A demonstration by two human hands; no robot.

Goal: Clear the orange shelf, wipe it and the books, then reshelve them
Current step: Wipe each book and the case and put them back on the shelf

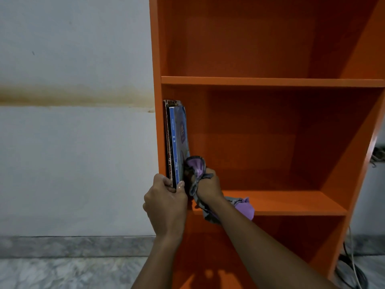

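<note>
An orange bookshelf (270,82) fills the right half of the view. On its middle board, tight against the left side wall, a few thin books (176,138) stand upright; the nearest has a blue spine. My left hand (166,201) pinches the lower front edges of these books. My right hand (208,184) is closed around a purple and grey cloth (198,165), which touches the cover of the blue book low down. The tail of the cloth hangs over the board's front edge under my forearm.
A white wall (73,153) with a brown stain band stands left of the shelf, above a grey marble floor (62,272). Dark cables (350,270) lie on the floor at the lower right. The upper compartment holds nothing.
</note>
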